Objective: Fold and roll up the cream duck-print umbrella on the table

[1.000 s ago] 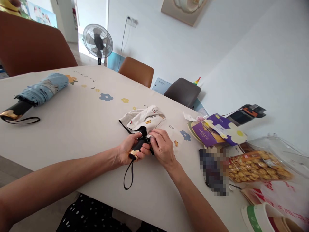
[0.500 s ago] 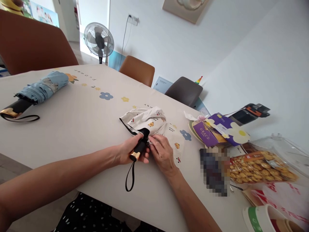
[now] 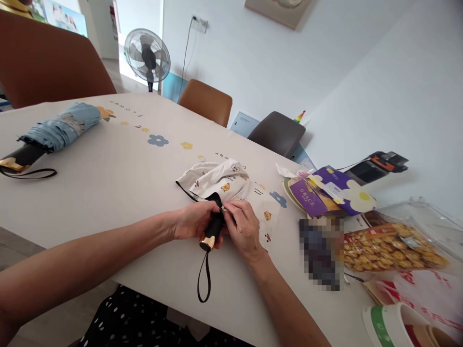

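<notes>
A white folding umbrella [image 3: 226,180] with small chick prints lies loosely gathered on the table in front of me. Its black handle [image 3: 216,224] has a gold end and a dangling black wrist strap [image 3: 204,284], and points toward me. Wrapped round the handle near its top is my left hand [image 3: 197,219], its fingertips showing on the far side. My right hand [image 3: 243,226] pinches the canopy's edge right beside the handle, thumb and fingers pressed together. What exactly lies between those fingertips is too small to make out clearly.
A blue folded umbrella [image 3: 63,127] lies at the left on the table [image 3: 119,193]. To the right stand a purple box [image 3: 307,197], a pack of biscuits [image 3: 394,248] and a white-and-green roll [image 3: 383,325]. Chairs [image 3: 206,101] and a fan [image 3: 147,55] are beyond.
The handle has swung slightly right and more upright toward me, its strap moving along. My left thumb has shifted up toward the right fingertips at the canopy's edge.
</notes>
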Action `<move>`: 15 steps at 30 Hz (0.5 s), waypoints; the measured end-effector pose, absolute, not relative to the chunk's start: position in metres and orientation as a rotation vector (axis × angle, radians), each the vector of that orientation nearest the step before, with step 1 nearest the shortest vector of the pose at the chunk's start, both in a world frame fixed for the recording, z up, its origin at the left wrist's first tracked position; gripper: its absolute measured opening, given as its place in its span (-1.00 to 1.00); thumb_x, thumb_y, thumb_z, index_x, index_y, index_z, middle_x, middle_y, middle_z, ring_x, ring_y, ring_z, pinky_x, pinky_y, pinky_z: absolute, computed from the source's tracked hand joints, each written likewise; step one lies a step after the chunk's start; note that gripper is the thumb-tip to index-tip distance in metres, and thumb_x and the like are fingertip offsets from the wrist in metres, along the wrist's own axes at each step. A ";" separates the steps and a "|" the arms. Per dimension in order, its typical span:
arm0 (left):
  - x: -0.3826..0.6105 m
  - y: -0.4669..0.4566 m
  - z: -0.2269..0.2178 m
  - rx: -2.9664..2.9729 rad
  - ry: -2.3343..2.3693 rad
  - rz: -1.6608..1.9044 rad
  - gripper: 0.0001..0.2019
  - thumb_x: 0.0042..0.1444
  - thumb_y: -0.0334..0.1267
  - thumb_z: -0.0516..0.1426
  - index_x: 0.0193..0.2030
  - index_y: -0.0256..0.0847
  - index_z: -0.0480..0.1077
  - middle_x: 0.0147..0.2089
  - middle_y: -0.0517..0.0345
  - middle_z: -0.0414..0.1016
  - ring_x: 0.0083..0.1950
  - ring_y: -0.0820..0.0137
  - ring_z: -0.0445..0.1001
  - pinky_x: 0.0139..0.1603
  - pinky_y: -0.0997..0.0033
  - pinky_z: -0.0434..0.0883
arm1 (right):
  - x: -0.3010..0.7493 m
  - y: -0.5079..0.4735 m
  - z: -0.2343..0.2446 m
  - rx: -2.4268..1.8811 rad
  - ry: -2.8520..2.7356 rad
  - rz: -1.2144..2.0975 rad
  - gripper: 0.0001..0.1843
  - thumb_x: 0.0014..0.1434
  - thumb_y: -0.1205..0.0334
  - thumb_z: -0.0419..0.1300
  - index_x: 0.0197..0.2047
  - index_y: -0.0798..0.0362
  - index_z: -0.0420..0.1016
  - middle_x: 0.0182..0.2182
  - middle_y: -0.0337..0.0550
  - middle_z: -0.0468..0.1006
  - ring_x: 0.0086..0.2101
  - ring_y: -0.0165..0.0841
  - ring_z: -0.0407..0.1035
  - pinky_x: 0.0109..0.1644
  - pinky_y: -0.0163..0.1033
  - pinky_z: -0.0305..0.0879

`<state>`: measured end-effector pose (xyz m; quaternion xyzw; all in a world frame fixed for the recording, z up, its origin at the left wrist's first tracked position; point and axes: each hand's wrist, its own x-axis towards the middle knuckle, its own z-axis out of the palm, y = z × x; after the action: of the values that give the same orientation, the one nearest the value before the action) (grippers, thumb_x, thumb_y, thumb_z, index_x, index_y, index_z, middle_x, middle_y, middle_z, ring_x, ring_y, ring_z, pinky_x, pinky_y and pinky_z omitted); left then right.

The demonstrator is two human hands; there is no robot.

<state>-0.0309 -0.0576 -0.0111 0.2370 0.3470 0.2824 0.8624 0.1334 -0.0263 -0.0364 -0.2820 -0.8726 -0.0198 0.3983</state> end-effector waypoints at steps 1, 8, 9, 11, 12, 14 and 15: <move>-0.031 -0.058 -0.012 0.496 0.706 0.590 -0.75 0.06 -0.17 -0.06 -0.34 -0.32 0.30 -0.41 0.00 0.41 -0.49 0.32 0.45 -0.41 0.25 0.44 | 0.133 -0.027 -0.037 -0.725 -2.216 -0.032 -0.73 0.14 0.39 0.07 -0.10 -0.01 0.44 -0.27 -0.06 0.46 -0.26 -0.31 0.37 -0.21 -0.19 0.37; -0.026 -0.058 -0.021 0.575 0.874 0.676 -0.61 -0.04 0.06 0.14 -0.36 -0.30 0.33 -0.50 0.16 0.32 -0.56 0.45 0.34 -0.48 0.30 0.43 | 0.134 -0.031 -0.037 -0.682 -2.196 0.155 -0.74 0.07 0.44 0.04 -0.23 0.01 0.48 -0.27 -0.06 0.46 -0.22 -0.29 0.37 -0.15 -0.13 0.36; -0.025 -0.058 -0.023 0.581 0.878 0.682 -0.60 -0.05 0.07 0.15 -0.36 -0.30 0.33 -0.47 0.16 0.33 -0.56 0.46 0.34 -0.49 0.31 0.43 | 0.135 -0.030 -0.037 -0.667 -2.178 0.189 -0.72 0.06 0.46 0.03 -0.24 0.01 0.47 -0.28 -0.07 0.46 -0.22 -0.28 0.37 -0.14 -0.12 0.36; -0.025 -0.058 -0.025 0.592 0.882 0.682 -0.58 -0.07 0.09 0.16 -0.37 -0.31 0.34 -0.45 0.15 0.34 -0.56 0.47 0.35 -0.50 0.33 0.42 | 0.135 -0.030 -0.037 -0.644 -2.131 0.263 -0.72 0.06 0.48 0.00 -0.26 0.02 0.46 -0.29 -0.07 0.47 -0.22 -0.28 0.37 -0.11 -0.10 0.35; -0.025 -0.057 -0.025 0.598 0.886 0.680 -0.57 -0.08 0.10 0.17 -0.37 -0.32 0.34 -0.44 0.15 0.34 -0.56 0.48 0.35 -0.51 0.35 0.41 | 0.136 -0.031 -0.037 -0.639 -2.102 0.309 -0.72 0.06 0.48 -0.01 -0.27 0.02 0.45 -0.29 -0.08 0.47 -0.22 -0.28 0.37 -0.10 -0.10 0.34; -0.025 -0.058 -0.025 0.607 0.894 0.679 -0.56 -0.10 0.10 0.18 -0.38 -0.32 0.34 -0.44 0.15 0.34 -0.56 0.49 0.34 -0.56 0.40 0.38 | 0.137 -0.031 -0.039 -0.659 -2.038 0.423 -0.75 0.07 0.48 -0.02 -0.29 0.03 0.42 -0.29 -0.09 0.48 -0.21 -0.29 0.38 -0.10 -0.10 0.34; -0.024 -0.058 -0.024 0.613 0.898 0.683 -0.57 -0.10 0.09 0.18 -0.39 -0.32 0.33 -0.44 0.15 0.34 -0.57 0.49 0.34 -0.59 0.42 0.36 | 0.138 -0.032 -0.040 -0.689 -2.004 0.484 -0.77 0.08 0.47 -0.02 -0.28 0.04 0.40 -0.29 -0.09 0.48 -0.20 -0.29 0.39 -0.11 -0.12 0.35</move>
<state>-0.0244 -0.0578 -0.0242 0.2858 0.4189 0.3187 0.8008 0.1380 -0.0323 -0.0399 -0.2806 -0.8160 0.1973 0.4654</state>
